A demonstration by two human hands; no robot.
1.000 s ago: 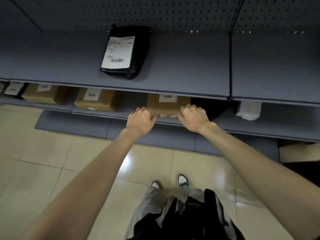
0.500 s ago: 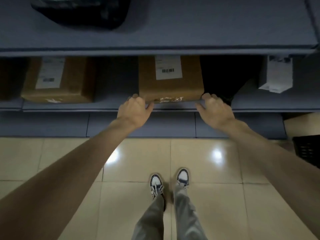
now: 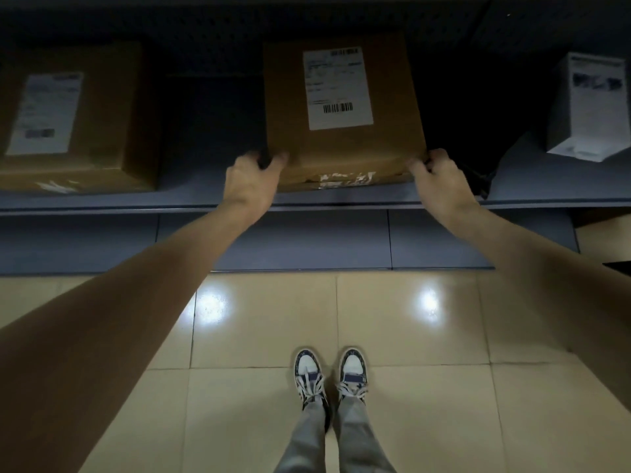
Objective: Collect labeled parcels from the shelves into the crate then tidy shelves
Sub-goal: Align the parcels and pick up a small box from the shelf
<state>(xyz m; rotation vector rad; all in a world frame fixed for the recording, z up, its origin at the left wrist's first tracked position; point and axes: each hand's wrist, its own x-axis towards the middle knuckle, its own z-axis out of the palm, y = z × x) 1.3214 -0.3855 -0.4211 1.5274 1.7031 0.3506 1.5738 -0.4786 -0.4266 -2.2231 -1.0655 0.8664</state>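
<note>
A low grey metal shelf (image 3: 205, 196) is seen across the upper half of the view, dim under the shelf above, with a dark perforated back panel (image 3: 211, 39) behind it. At 12 o'clock a brown cardboard box (image 3: 345, 145) lies flat on the shelf, white barcode label (image 3: 336, 88) facing up, torn tape on its near edge. The box is gripped at its two near corners: the left hand (image 3: 249, 180) is curled round the near-left corner, thumb on top; the right hand (image 3: 440, 179) is curled at the near-right corner, fingertips on the edge. Whether the box is lifted off the shelf cannot be told.

At 10 o'clock a second brown box (image 3: 99, 131) with a blurred white label is set on the same shelf, well apart from the held one. At 2 o'clock a small white box (image 3: 587, 107) is placed on the next shelf section, with a dark gap between it and the held box.

Below the shelf a grey base panel (image 3: 300, 240) is seen, then a beige glossy tiled floor (image 3: 273, 326) with two bright light reflections. At 6 o'clock two patterned sneakers (image 3: 329, 373) and grey trouser legs are seen on the tiles. At the 3 o'clock edge a dark object is only partly visible and cannot be identified.
</note>
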